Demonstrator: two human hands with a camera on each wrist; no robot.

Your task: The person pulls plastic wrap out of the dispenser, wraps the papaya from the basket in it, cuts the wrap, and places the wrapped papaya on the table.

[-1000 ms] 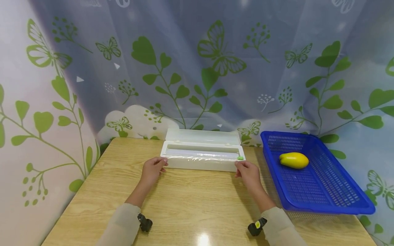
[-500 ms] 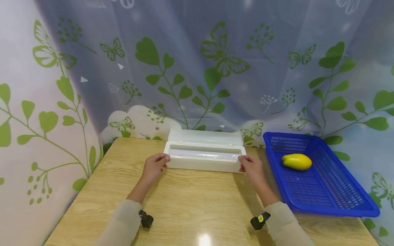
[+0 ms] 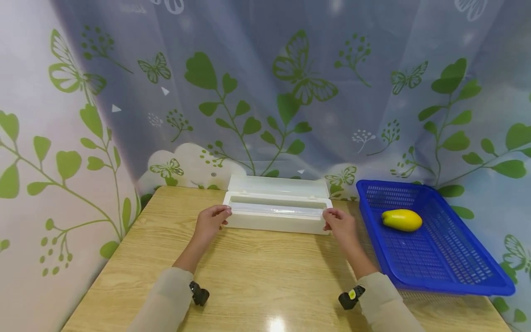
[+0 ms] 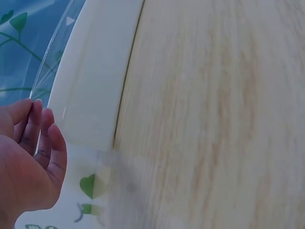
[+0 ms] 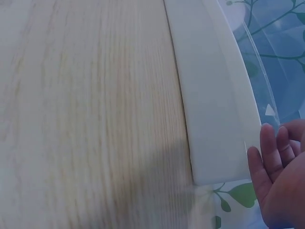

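Note:
A long white cling film dispenser point(image 3: 274, 223) stands at the back of the table with its lid point(image 3: 278, 186) tipped back. Inside lies a pale roll point(image 3: 265, 208). At the dispenser's left end, my left hand point(image 3: 210, 222) pinches a corner of clear cling film between thumb and forefinger. The film's edge point(image 4: 42, 71) runs up from those fingertips in the left wrist view. My right hand point(image 3: 342, 225) pinches the film at the opposite end, its thumb mostly hidden in the right wrist view. Between both hands the film stretches above the dispenser's front edge.
To the right stands a blue plastic basket point(image 3: 450, 289) with a yellow, papaya-shaped fruit point(image 3: 401, 220) in it. The wooden table point(image 3: 265, 272) extends in front of the dispenser. A patterned curtain point(image 3: 257, 92) hangs right behind the table.
Both hands have risen slightly from the dispenser's front face, lifting the film's edge with them. The green piece at the dispenser's right end is now hidden. The view has shifted a little.

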